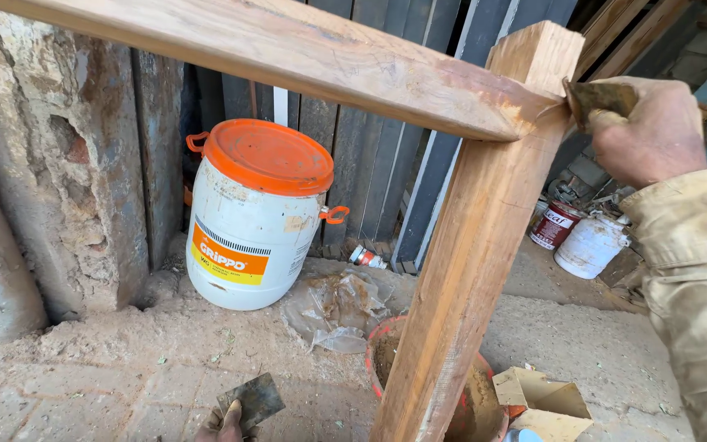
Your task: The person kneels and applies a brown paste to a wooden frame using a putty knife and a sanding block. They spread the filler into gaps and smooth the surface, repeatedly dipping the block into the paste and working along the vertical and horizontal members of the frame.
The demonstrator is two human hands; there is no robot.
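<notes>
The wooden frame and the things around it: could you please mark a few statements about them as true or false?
1. The right hand presses a small scraper against the joint of the wooden post and the rail. True.
2. The left hand is empty. False: it holds a flat scraper blade low over the floor.
3. The white drum has a blue lid. False: its lid is orange.
4. A red bowl of brown paste sits at the foot of the post. True.
5. The drum lies on its side. False: it stands upright.
</notes>
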